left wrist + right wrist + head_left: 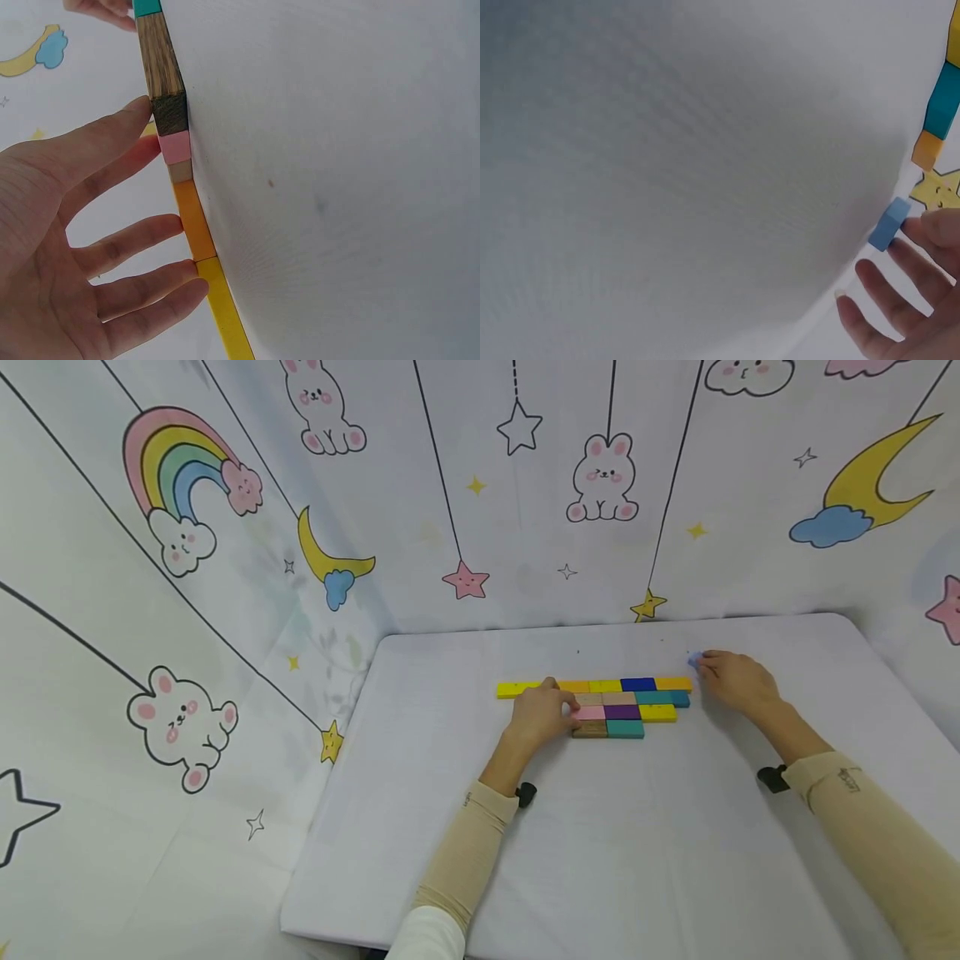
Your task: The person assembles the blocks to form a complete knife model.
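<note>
Coloured wooden blocks lie flat in four rows of uneven length on the white table. My left hand (538, 714) is at the left ends of these rows with fingers spread. In the left wrist view its thumb touches the brown wood-grain block (161, 56), and its fingertips rest along the pink block (175, 148), the orange block (196, 217) and the yellow block (229, 315). Beyond the right end of the back row, my right hand (738, 681) pinches a light blue block (889, 223) between thumb and fingers.
Purple (622, 712), dark blue (637, 684) and teal (625, 729) blocks sit among the rows. The white-covered table (420, 827) extends in front and to both sides. Behind it hangs a cloth (540, 535) printed with bunnies, stars and moons.
</note>
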A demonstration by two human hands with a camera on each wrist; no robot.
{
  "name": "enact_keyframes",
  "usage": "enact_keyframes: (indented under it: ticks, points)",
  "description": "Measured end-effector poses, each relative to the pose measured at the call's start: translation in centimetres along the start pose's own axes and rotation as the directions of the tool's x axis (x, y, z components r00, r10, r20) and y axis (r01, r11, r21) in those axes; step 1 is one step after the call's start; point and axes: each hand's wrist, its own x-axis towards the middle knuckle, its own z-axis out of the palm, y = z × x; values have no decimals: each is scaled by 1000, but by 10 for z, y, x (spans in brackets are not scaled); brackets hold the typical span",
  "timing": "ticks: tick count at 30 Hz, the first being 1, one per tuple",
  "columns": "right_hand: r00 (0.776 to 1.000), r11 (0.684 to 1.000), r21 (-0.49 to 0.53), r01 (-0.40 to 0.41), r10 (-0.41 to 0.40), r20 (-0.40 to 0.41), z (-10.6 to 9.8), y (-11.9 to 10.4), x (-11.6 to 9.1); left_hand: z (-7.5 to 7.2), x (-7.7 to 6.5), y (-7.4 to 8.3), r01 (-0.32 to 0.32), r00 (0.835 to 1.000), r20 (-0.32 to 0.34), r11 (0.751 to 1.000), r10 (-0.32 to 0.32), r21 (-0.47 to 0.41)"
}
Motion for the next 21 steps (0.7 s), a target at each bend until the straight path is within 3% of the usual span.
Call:
enact_keyframes:
  ticks: [9, 21]
  points:
    - [995, 1000, 23, -10, 12, -95, 1, 3, -10, -1, 0, 1, 0, 1000, 17, 1000, 0, 5]
    - [993, 1000, -1, -26, 26, -118, -2, 3, -22, -3, -1, 1, -4, 1000, 12, 1000, 4, 8]
